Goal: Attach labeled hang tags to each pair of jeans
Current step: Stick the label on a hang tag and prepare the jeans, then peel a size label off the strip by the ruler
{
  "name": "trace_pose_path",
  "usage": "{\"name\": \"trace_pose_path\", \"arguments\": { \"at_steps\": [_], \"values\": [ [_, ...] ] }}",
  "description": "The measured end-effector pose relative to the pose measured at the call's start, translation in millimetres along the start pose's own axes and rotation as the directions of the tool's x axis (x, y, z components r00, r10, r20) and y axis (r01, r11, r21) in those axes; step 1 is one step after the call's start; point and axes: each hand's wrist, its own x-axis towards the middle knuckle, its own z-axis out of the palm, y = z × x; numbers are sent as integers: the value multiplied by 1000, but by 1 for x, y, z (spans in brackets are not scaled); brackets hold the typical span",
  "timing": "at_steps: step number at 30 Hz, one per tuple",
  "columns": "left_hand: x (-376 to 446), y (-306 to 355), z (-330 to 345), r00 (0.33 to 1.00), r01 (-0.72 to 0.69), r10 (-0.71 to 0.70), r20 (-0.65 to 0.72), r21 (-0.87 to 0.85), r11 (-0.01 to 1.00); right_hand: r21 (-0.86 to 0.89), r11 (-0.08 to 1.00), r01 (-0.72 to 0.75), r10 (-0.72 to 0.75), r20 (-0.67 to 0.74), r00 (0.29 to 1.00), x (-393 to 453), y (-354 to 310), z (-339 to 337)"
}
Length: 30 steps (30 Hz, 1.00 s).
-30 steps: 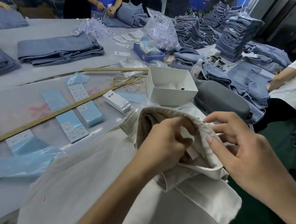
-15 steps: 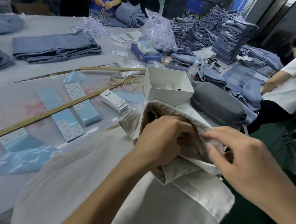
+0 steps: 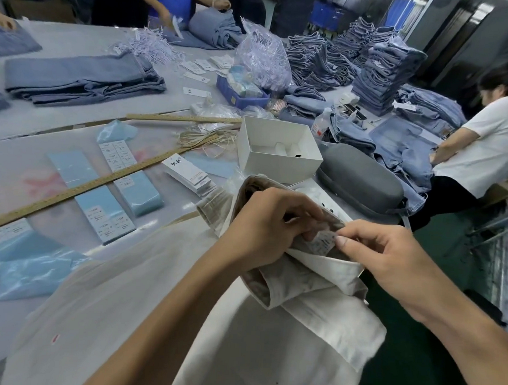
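Both hands, left hand point(image 3: 270, 222) and right hand point(image 3: 390, 255), are pinching a small white paper label point(image 3: 322, 242) on cream cotton jeans point(image 3: 301, 286); an open white cardboard box point(image 3: 278, 151) is sitting at twelve o'clock, a grey oval case point(image 3: 362, 180) at one.

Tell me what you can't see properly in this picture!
- Small white sewn-in label, head view: print too small and blurred; the left hand and right hand pinch it, fingers covering part.
- Inside of the cream fabric trousers' waistband: hidden by folds and both hands.
- White hang tags with black lettering: text too small to read.
- Open white cardboard box: its near wall hides part of the contents.
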Motion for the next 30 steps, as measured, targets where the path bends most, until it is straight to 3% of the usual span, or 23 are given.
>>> {"name": "trace_pose_path", "arguments": {
  "at_steps": [8,13,18,20,21,22,24,26,27,28,30],
  "values": [
    [-4,-4,6,999,17,-22,48,103,995,138,985,-105,97,65,993,2,4,1],
    [-6,-9,8,999,27,-27,26,-6,1000,250,961,-116,99,77,992,-1,14,3],
    [-9,-9,9,1000,20,-20,12,-38,999,255,959,-122,106,74,992,-3,23,4],
    [-14,0,6,999,-22,18,-42,-84,996,263,958,-113,96,73,993,-2,24,5],
    [-21,4,2,987,-83,62,-147,-145,986,274,957,-95,86,47,995,-3,28,5],
    [-30,5,-5,947,-163,92,-308,-211,964,297,952,-77,88,-23,996,-4,28,3],
    [-58,-2,-23,751,-241,36,-659,-222,945,346,938,18,76,-256,964,-4,31,-9],
    [-94,-19,-33,537,-61,-56,-842,-104,993,210,962,174,-55,-474,879,6,13,-21],
    [-110,-27,-31,524,62,-76,-848,-51,997,94,952,291,-212,-483,850,11,-1,-23],
    [-123,-34,-22,581,155,-76,-811,18,988,32,892,451,-406,-381,831,14,-15,-24],
    [-141,-45,6,750,205,45,-660,297,932,-114,832,543,-555,-211,805,17,-40,-4]
  ]
}}
